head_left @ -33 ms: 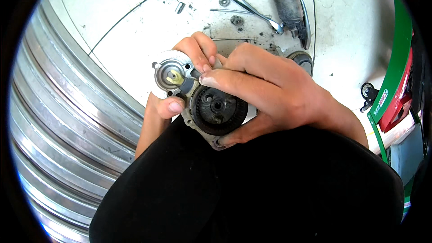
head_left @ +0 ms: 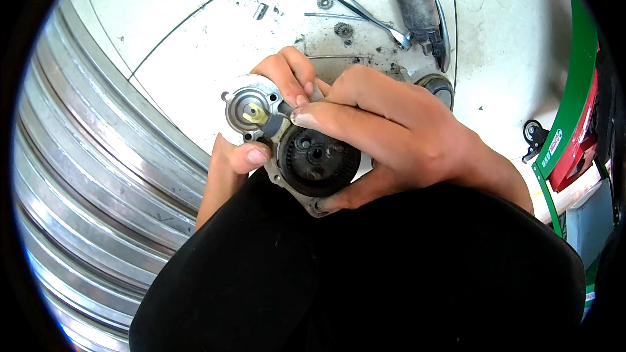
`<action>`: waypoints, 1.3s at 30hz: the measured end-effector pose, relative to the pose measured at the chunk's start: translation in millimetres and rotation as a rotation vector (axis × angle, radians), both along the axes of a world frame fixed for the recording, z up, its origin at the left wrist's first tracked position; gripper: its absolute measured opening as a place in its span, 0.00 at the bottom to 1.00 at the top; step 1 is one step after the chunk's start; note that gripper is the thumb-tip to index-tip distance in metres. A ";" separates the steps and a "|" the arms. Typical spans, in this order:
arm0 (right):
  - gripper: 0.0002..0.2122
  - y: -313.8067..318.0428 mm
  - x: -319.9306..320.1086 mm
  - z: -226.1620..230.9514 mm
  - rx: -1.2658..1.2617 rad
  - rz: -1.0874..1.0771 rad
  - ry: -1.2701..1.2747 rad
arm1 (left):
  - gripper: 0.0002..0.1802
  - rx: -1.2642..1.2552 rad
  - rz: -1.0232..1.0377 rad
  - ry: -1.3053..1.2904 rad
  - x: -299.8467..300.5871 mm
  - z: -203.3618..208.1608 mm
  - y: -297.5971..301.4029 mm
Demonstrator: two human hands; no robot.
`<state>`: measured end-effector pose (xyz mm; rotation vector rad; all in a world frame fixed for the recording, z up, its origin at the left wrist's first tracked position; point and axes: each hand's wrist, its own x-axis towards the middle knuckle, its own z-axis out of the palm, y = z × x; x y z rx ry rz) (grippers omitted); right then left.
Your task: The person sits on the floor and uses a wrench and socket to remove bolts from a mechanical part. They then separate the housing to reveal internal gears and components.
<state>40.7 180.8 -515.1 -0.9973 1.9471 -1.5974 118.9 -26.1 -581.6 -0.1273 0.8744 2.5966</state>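
Over my lap I hold a metal starter motor housing [head_left: 277,168]. Its left part is a round silvery opening with a yellow fork-shaped lever [head_left: 255,115] and a dark grey block [head_left: 274,125] beside it. The right part carries a dark, greasy round gear unit [head_left: 319,163] with a central hole. My left hand [head_left: 282,75] is closed round the left side, its thumb below and its fingers at the top. My right hand [head_left: 401,127] wraps the right side; its index fingertip presses near the grey block and its thumb rests on the lower corner. The housing's underside is hidden.
On the pale floor beyond lie a cylindrical solenoid [head_left: 416,10], a ratchet wrench [head_left: 365,14], small gears [head_left: 343,29] and a socket [head_left: 261,11]. Ribbed metal [head_left: 98,176] curves along the left. A green frame [head_left: 577,78] and a caster wheel [head_left: 533,135] stand at right.
The housing has shifted very slightly to the right in my hands' grip. Both hands keep their places on it.
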 end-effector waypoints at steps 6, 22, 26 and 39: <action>0.31 4.8 2.5 -3.7 0.025 -0.118 0.032 | 0.35 -0.108 -0.022 -0.058 2.3 -13.0 4.2; 0.27 28.4 3.5 -58.8 0.237 -0.474 -0.600 | 0.53 -0.042 -0.267 -0.720 -5.0 6.6 20.4; 0.26 25.4 -3.5 -55.0 0.256 -0.445 -0.729 | 0.55 -0.004 -0.328 -0.755 -7.7 5.1 17.4; 0.36 20.8 -11.5 -44.4 0.161 -0.121 -0.628 | 0.75 -0.191 -0.205 -0.509 -5.2 18.4 18.3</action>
